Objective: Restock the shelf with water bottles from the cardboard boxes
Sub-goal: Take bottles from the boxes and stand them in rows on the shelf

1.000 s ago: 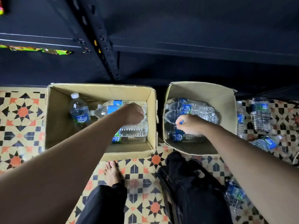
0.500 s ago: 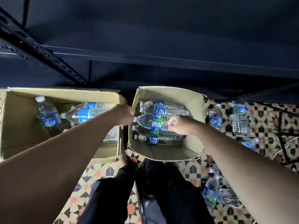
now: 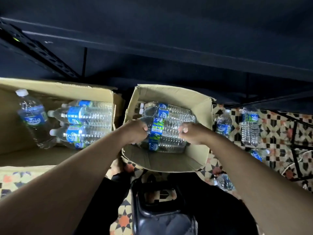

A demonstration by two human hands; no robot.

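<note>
Now our left hand (image 3: 135, 133) curls closed around the neck end of a lying water bottle (image 3: 166, 131), and our right hand (image 3: 193, 134) closes on its ribbed body. It lies between our 2 hands atop others inside the right cardboard box (image 3: 201, 114).

We see our two forearms bare, no sleeves, watch or rings on the hands (image 3: 135, 131) (image 3: 194, 134); our legs wear black trousers (image 3: 108, 197).
</note>
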